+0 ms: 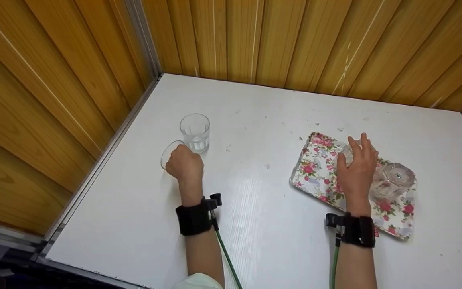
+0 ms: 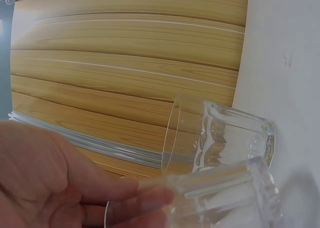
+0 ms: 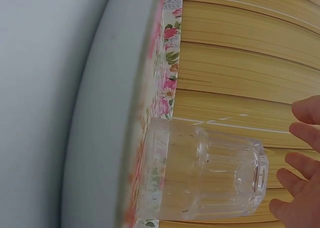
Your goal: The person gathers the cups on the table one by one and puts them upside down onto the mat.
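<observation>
My left hand (image 1: 185, 164) pinches a clear drinking glass (image 2: 225, 200) by its wall near the rim. Beside it, a second clear glass (image 1: 195, 134) stands upright on the white table; the two overlap in the left wrist view. Over on the right, my right hand (image 1: 357, 170) hovers with spread fingers above an upside-down glass (image 3: 210, 173) on a floral tray (image 1: 311, 176). That glass is partly hidden by the hand in the head view. Another upside-down glass (image 1: 393, 180) sits on the same tray, just right of the hand.
The white table (image 1: 255, 168) meets wood-patterned panels (image 1: 251, 40) at the back and left, with a metal rail (image 1: 106, 150) along its left edge. Green cables (image 1: 229, 257) run from both wrist straps toward the front.
</observation>
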`<state>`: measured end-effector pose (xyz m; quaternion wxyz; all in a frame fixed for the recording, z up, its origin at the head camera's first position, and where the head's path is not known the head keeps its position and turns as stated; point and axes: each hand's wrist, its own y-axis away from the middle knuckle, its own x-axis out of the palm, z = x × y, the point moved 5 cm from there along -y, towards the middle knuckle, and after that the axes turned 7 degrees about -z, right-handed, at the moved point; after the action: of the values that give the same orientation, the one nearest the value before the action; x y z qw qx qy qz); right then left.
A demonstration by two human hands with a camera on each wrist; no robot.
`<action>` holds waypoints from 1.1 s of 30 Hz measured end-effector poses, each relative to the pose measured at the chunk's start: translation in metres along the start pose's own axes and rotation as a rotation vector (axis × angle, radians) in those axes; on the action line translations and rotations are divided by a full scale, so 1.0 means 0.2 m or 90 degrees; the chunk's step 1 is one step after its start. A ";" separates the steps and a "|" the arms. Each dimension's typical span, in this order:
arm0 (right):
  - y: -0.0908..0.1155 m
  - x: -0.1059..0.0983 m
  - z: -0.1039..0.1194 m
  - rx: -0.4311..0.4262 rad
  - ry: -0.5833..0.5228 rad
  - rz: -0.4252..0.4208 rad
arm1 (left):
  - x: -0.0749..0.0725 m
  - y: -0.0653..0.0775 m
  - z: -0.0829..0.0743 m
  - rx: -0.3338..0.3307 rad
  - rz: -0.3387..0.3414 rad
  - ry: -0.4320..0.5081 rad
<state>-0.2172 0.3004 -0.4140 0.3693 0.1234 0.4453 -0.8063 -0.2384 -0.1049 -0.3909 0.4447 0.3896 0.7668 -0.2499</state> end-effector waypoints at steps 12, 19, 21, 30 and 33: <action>0.00 0.02 0.02 -0.004 -0.013 0.012 | -0.01 0.01 0.01 0.032 -0.014 0.061; -0.01 0.02 0.03 -0.003 -0.013 0.009 | -0.02 0.02 -0.01 0.047 0.022 0.105; 0.00 0.03 0.03 -0.004 -0.016 0.008 | -0.02 0.03 -0.02 0.048 0.021 0.111; 0.00 0.03 0.04 -0.014 0.001 0.019 | -0.03 0.03 -0.04 0.066 0.024 0.117; 0.01 0.03 0.05 -0.017 -0.002 0.016 | -0.03 0.04 -0.05 0.085 0.026 0.136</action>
<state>-0.2192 0.2897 -0.4125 0.3819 0.1229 0.4538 -0.7957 -0.2345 -0.0948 -0.3821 0.3389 0.4584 0.7833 -0.2481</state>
